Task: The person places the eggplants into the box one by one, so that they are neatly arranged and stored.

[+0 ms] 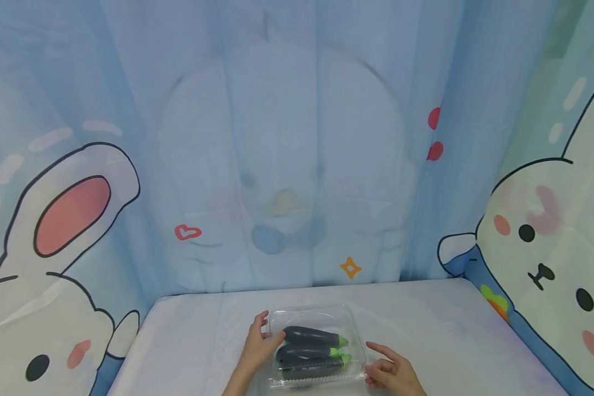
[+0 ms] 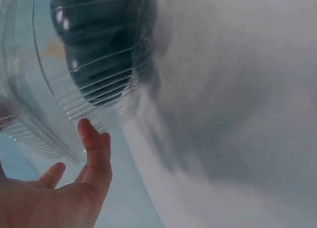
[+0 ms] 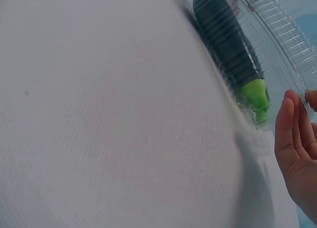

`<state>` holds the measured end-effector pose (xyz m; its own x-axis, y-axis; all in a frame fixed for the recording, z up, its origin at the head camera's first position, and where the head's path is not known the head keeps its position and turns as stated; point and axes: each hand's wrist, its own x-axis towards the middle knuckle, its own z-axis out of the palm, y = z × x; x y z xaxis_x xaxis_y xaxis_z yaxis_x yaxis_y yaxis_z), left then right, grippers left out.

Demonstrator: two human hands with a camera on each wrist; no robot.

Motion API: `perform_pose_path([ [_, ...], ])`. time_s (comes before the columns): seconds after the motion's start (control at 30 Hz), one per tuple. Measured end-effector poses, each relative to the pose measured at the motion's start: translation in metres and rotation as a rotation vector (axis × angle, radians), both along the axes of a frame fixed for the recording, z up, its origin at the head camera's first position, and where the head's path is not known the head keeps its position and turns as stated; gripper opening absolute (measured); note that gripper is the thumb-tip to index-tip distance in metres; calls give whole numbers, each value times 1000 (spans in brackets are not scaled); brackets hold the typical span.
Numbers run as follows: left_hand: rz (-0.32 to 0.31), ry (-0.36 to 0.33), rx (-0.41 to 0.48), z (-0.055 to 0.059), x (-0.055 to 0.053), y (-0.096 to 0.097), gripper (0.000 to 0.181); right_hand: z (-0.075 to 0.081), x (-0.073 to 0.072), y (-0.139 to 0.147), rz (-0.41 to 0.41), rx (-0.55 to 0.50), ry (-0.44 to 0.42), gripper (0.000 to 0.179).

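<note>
A clear plastic clamshell box (image 1: 353,330) with ribbed sides holds three dark eggplants (image 1: 312,335) with bright green stem ends. The stems point right in the head view. My left hand (image 1: 260,347) grips the box's left side, thumb over the top and fingers by the rim; the left wrist view shows those fingers (image 2: 96,161) against the ribbed edge. At the near right corner, my right hand (image 1: 393,373) pinches the rim, its index finger stretched out in the head view. One eggplant (image 3: 228,40) shows through the wall in the right wrist view.
The box is over a white-covered table (image 1: 203,330), near its front edge. Behind the table hangs a pale blue curtain (image 1: 287,137) printed with cartoon rabbits, which continues along both sides.
</note>
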<state>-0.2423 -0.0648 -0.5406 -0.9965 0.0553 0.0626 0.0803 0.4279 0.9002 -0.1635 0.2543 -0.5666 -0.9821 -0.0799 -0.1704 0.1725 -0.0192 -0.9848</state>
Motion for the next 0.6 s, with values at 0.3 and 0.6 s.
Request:
perform_pose_path([
  [0.3,17,17,16,-7,1,2,71,0,0,0,15,-86,-14,83],
  [0.6,18,30,36,-2,3,5,71,-3,-3,3,24,-95,21,80],
])
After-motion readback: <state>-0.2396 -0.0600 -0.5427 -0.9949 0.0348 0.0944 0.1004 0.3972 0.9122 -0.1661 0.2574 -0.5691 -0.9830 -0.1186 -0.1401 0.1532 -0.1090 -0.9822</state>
